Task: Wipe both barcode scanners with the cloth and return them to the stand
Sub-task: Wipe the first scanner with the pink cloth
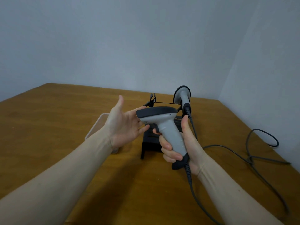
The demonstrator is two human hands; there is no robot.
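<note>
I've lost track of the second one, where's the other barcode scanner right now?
In the head view, the second scanner sits on the black stand at the table's far right, just behind the scanner gripped in the right hand.

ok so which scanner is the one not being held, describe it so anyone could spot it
On the wooden table, find the black stand behind the hands. The scanner on the stand sits at its far right, near the wall, head up. Unlike the held scanner, no hand touches it.

Bare wooden table open at left, clear tray beside black stand, second scanner upright behind, cables sprawled across right side.
</note>
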